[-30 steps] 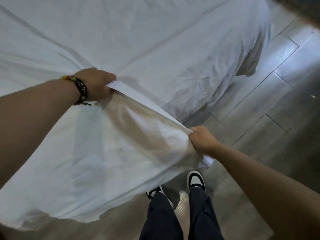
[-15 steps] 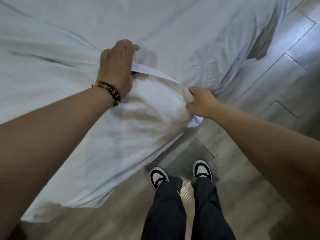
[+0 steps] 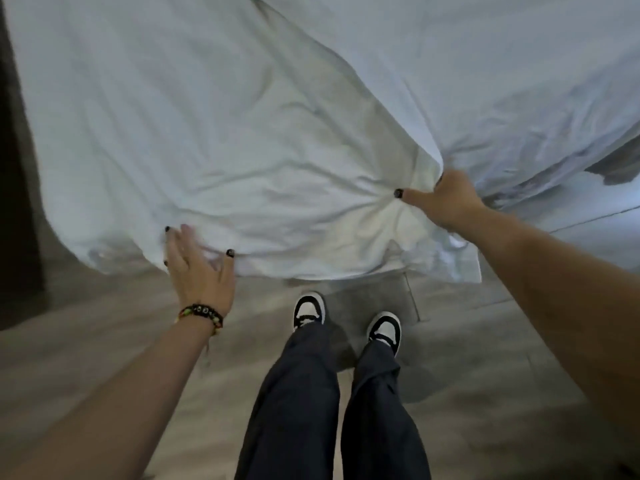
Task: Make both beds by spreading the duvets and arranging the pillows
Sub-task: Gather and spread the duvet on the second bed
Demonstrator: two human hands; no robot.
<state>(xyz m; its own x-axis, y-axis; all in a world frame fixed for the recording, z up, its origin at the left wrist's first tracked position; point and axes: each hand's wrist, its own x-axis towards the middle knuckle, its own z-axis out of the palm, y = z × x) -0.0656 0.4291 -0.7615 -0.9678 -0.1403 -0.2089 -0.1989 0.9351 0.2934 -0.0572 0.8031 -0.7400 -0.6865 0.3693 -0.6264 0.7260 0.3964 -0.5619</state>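
A white, wrinkled duvet fills the upper part of the view and hangs down over the near edge of the bed. My left hand, with a beaded bracelet on the wrist, lies with spread, straight fingers against the duvet's lower hem. My right hand holds a fold of the duvet near its right corner. The thumb lies on top of the cloth and the fingers are hidden behind it. The cloth bunches into creases at that grip. No pillow is in view.
I stand on a grey wood-look floor, my black-and-white shoes just short of the hanging hem. A dark upright edge runs down the far left. Pale floor tiles show at the right beyond the duvet's corner.
My left hand has let go of the lifted duvet edge and dropped to the lower hem. The duvet has come down over the bed edge. My right hand still holds its fold.
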